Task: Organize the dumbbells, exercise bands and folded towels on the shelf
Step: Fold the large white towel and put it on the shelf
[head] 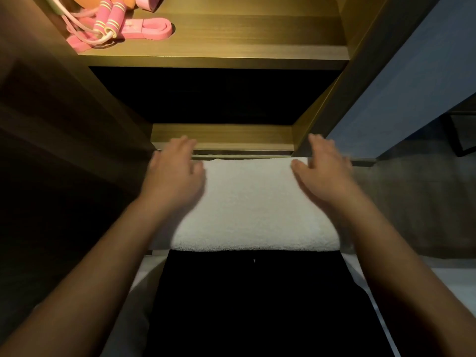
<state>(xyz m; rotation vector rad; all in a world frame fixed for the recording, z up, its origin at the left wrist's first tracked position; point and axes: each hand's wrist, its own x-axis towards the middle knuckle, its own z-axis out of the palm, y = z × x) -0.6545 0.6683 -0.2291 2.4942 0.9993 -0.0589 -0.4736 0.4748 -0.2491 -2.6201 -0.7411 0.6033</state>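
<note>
dark cloth [252, 305]: black, fills the near bottom; its shape is hard to make out.
towel [255, 202]: white, folded, just past the dark cloth; its far edge is near the low shelf board [221, 136].
left hand [172, 171]: flat, fingers straight, holding nothing, on the towel's far left corner; blurred.
right hand [324, 171]: the same, on the far right corner.
compartment [219, 96]: open above the low board; inside too dark to see.
upper shelf [231, 39]: bare wood shows right of the pink things.
exercise band [152, 28]: pink, at the left; print too small to read.
jump rope [108, 16]: pink handles beside the band.
orange thing [85, 1]: cut off at the top.
</note>
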